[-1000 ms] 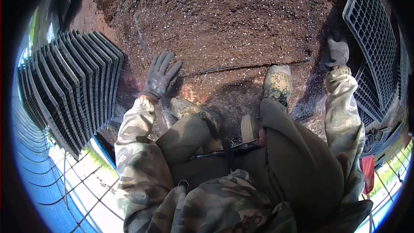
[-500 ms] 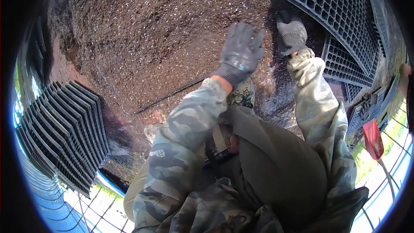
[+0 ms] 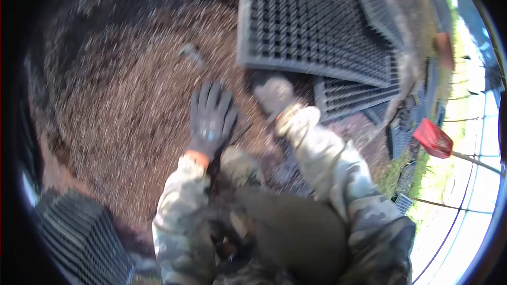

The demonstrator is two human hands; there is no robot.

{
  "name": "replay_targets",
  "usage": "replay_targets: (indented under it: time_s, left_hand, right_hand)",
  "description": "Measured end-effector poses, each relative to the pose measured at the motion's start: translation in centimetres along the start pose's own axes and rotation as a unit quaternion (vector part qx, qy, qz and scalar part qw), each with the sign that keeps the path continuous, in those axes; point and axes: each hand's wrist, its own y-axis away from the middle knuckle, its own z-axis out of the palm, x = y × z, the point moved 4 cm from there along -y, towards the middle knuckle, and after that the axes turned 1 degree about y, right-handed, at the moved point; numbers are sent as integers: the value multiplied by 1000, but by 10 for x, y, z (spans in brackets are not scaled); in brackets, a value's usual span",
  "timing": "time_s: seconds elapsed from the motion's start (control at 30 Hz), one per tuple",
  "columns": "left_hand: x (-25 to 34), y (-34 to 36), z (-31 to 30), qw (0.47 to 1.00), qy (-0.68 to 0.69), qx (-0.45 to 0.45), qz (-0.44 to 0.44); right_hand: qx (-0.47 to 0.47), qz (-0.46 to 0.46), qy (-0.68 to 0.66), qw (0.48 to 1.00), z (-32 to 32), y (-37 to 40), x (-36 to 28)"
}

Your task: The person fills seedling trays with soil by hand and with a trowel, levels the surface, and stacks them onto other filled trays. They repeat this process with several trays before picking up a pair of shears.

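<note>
My left hand, in a dark grey glove, lies palm down on the brown soil mix with its fingers spread and nothing held. To its right, my right hand, gloved too, is at the lower left edge of a black cell tray. Its fingers are blurred and partly hidden by shadow at the tray's edge, so a grip cannot be made out. The tray rests tilted over another cell tray.
A stack of black trays stands at the lower left. More trays lie at the upper right. A red scoop-like object on a pole is at the right, near a wire grid. A small grey piece lies on the soil.
The view has turned and shifted right, so trays and hands appear further left. My left hand's fingers look more widely spread on the soil; my right hand remains beside the tray edge.
</note>
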Motion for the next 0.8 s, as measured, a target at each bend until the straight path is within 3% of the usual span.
replay_targets:
  time_s: [0.03, 0.1, 0.17, 0.2, 0.37, 0.4, 0.5, 0.53, 0.57, 0.7, 0.73, 0.8]
  left_hand:
    - [15, 5, 10, 998, 43, -15, 53]
    - [35, 19, 19, 968, 42, -118, 218]
    - [28, 18, 10, 956, 34, -154, 246]
    - [18, 8, 1, 957, 34, -144, 248]
    - [-83, -41, -50, 992, -97, -26, 77]
    - [-109, -45, -61, 989, -143, -25, 32]
    - [-218, -30, -89, 940, -326, -37, -96]
    - [-216, -27, -122, 926, -355, -32, -122]
    - [-213, -9, -154, 936, -287, -81, -187]
    - [-236, 99, -230, 944, -287, -87, -136]
    - [-225, 129, -247, 945, -263, -114, -154]
    - [-217, 193, -259, 947, -207, -136, -204]
  right_hand:
    - [-93, 122, -91, 984, 2, -10, 7]
    - [-109, 173, -163, 965, 0, -11, 6]
    - [-112, 210, -178, 955, -50, 8, -7]
    - [-105, 210, -171, 957, -45, 6, -5]
    - [-92, 221, -188, 953, -15, -4, 4]
    - [-123, 234, -172, 949, -14, -5, 5]
    - [-95, 248, -153, 952, -35, 2, -2]
    - [-88, 252, -155, 951, -37, 2, -3]
    - [-88, 242, -157, 953, -28, -2, 0]
    - [-84, 242, -136, 957, -12, -4, 7]
    - [-95, 238, -128, 958, -13, -2, 10]
    - [-7, 213, -170, 962, -30, 13, 8]
